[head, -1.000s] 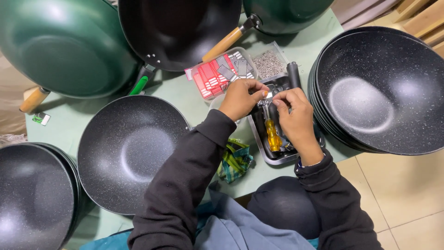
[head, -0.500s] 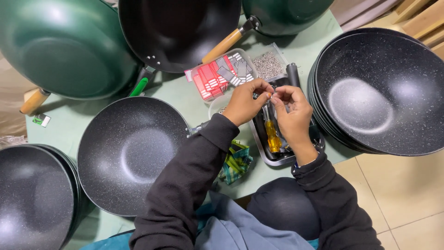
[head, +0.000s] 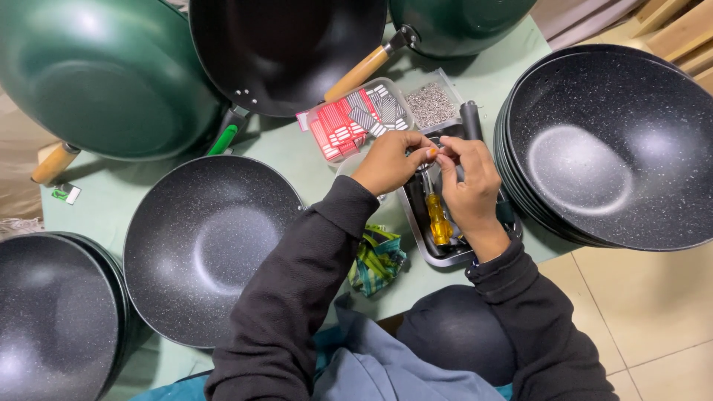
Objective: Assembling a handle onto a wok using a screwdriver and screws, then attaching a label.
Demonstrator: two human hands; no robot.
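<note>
Black speckled woks [head: 609, 148], green wok [head: 104, 74], yellow screwdriver handle [head: 438, 223], red & white cards [head: 349, 122], green plaid cloth [head: 377, 260], pale green table [head: 290, 152].

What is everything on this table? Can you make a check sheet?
Surface: pale green table, crowded.
Job's things: both hands pinch something tiny together above a metal tray; a yellow-handled screwdriver lies in it.
Clutter: speckled black wok in front, stacks of them at right and left, green woks behind, clear box of red and grey pieces, tub of small metal parts, checked cloth.
Grippers: left hand and right hand, fingers meeting.
Cables: nothing seen.
Surroundings: tiled floor.
</note>
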